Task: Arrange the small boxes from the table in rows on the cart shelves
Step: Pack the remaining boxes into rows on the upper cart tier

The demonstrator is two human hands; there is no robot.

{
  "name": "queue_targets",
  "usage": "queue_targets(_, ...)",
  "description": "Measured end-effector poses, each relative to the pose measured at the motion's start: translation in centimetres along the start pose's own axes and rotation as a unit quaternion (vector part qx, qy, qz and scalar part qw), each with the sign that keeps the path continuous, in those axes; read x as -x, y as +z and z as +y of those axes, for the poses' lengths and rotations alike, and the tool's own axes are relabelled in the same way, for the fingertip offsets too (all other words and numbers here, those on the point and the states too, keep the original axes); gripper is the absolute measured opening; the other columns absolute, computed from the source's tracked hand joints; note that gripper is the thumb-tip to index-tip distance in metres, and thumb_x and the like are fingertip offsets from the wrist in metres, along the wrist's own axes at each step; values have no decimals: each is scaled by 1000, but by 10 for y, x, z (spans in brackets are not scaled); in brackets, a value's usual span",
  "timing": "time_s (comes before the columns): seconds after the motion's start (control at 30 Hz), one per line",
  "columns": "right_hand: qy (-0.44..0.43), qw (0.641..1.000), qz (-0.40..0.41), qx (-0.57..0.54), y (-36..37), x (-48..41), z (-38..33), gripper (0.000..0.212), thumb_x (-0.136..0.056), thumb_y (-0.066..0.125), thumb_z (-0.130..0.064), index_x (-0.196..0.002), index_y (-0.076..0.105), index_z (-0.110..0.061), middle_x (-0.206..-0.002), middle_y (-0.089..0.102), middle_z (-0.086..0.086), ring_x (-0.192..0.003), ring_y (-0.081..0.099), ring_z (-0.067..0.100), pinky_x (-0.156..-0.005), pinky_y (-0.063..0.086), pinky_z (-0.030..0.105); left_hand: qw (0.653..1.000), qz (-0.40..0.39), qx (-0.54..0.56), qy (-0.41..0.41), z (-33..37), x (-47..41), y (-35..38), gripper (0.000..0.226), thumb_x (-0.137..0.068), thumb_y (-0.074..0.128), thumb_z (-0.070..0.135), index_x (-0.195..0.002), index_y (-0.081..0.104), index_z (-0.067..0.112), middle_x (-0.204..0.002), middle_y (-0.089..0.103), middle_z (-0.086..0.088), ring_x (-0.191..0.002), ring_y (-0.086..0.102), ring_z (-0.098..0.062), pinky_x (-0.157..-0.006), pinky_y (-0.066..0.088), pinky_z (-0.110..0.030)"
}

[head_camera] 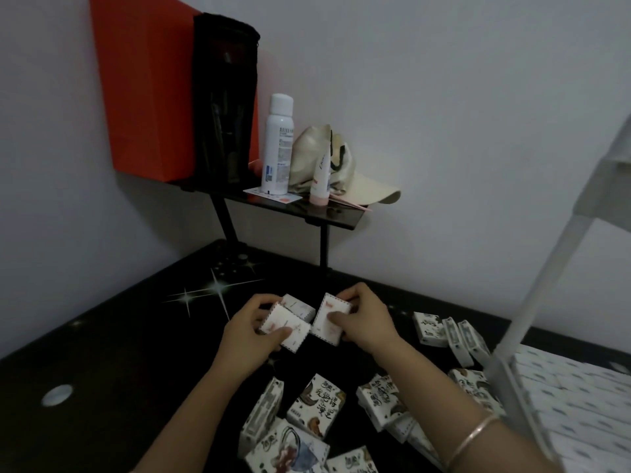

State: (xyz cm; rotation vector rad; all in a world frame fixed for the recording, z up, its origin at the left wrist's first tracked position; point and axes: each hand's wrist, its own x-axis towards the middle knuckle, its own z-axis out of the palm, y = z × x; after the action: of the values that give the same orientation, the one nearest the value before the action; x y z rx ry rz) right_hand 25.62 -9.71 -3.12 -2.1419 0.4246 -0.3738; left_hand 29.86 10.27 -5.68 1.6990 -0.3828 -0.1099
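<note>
Small boxes [286,327]: two pinched together in left hand [246,332], thumb on top, fingers curled behind. Single box [329,320] pinched likewise in right hand [365,322]. All held above black table [119,336], corners nearly meeting. Cart [537,285] lies rightward; right hand nearer.

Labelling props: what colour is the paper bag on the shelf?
The paper bag is orange-red, seen in head view.

A black raised stand [327,215] against the pale wall [444,114] carries 1 orange paper bag [143,97] with a tall black cylindrical case [223,104] upright before it. Right of the case, 1 white spray can [277,145] stands on a printed card [273,197], then a cream cloth pouch [309,155], 1 white tube [321,179] and a beige cap [372,194].
</note>
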Motion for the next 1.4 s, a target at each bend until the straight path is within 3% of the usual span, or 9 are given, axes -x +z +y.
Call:
queue_targets(0.17, -85, 995, 50, -4, -40, 55, -37, 22, -79, 74, -22, -84, 55, -33, -95, 68, -5, -81, 68, 19, -73, 58, 47, 989, -38, 143, -5, 35, 27, -7, 42, -86, 68, 1, -117, 65, 29, -105, 72, -3, -92, 71, -18, -72, 59, -29)
queue_targets(0.4, -224, 968, 114, 3, -125, 165, -103, 17, -81, 70, -28, -82, 56, -38, -89, 68, -13, -74, 67, 11, -67, 58, 44, 972, -121, 170, 104, 131, 86, -9, 44, -93, 51, 0, -117, 69, 32, -110, 72, 0, -96, 69, -20, -72, 57, -27)
queue_targets(0.53, -297, 946, 129, 26, -189, 229, -139, 12, -78, 68, -36, -86, 58, -35, -91, 69, -13, -83, 68, 9, -65, 59, 40, 951, -188, 176, 174, 192, 121, 4, 46, -93, 48, 1, -121, 68, 32, -114, 70, -2, -100, 68, -19, -76, 56, -29)
queue_targets(0.67, -324, 933, 156, -5, -267, 273, -155, 18, -85, 71, -13, -93, 62, -25, -91, 71, 2, -77, 69, 13, -58, 58, 30, 921, -229, 195, 246, 252, 153, 43, 40, -90, 55, 3, -119, 69, 27, -104, 73, -1, -84, 67, -11, -64, 54, -19)
queue_targets(0.83, -306, 923, 232, -42, -368, 299, -153, 20, -89, 66, -8, -106, 64, -18, -95, 70, 5, -81, 68, 11, -63, 57, 24, 900, -236, 162, 328, 323, 180, 102, 39, -82, 73, 16, -118, 64, 30, -90, 76, -4, -66, 63, -10, -58, 52, -19)
queue_targets(1.03, -196, 924, 328, 30, -483, 283, -113, 17, -84, 74, -13, -97, 64, -14, -96, 72, 10, -85, 72, 16, -72, 61, 28, 891, -253, 98, 364, 397, 184, 193, 21, -86, 66, 8, -101, 67, 22, -84, 75, -4, -76, 70, -12, -61, 58, -25)
queue_targets(1.2, -67, 921, 324, 206, -542, 247, -79, 22, -83, 76, -19, -99, 63, -18, -101, 67, 1, -77, 70, 14, -55, 53, 19, 895, -251, -6, 369, 445, 162, 264, 32, -85, 64, 6, -115, 59, 17, -99, 70, 0, -81, 69, -10, -63, 59, -24)
queue_targets(1.3, -38, 908, 288, 302, -556, 223, -70, 24, -83, 75, -18, -103, 62, -17, -110, 64, 1, -85, 68, 20, -79, 57, 38, 894, -238, -83, 370, 468, 146, 302, 25, -84, 63, 2, -104, 64, 17, -106, 69, -3, -90, 67, -16, -69, 60, -26)
queue_targets(1.4, -9, 895, 229, 382, -555, 202, -66, 28, -83, 75, -19, -108, 61, -18, -118, 60, 1, -95, 63, 20, -90, 52, 37, 881, -213, -174, 384, 487, 133, 331, 22, -84, 61, 3, -98, 63, 19, -108, 67, -7, -90, 67, -21, -70, 59, -29)
